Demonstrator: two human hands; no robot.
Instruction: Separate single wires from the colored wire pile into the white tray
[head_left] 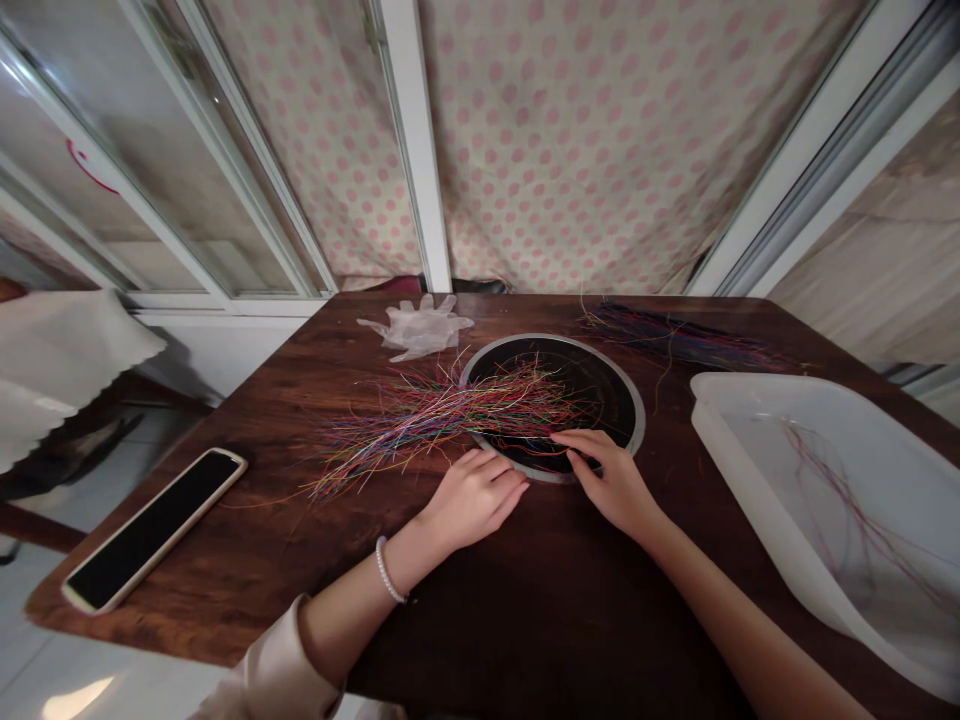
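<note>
A large loose bundle of thin multicoloured wires (450,412) lies across the table, its right part over a round black plate (611,400) with a silver rim. My left hand (474,497), a beaded bracelet at its wrist, rests just in front of the bundle. Its fingers are curled together, and whatever they may hold is hidden. At the plate's front right edge is my right hand (611,480). Its fingers reach out towards the near wires, with the thumb apart from them and nothing visible gripped between.
A clear plastic glove (424,328) lies behind the bundle. Darker wires (682,340) are at the back right. A white plastic tub (757,480) on the right holds a few reddish wires (855,510). A phone (154,530) lies near the dark wooden table's (247,560) left edge.
</note>
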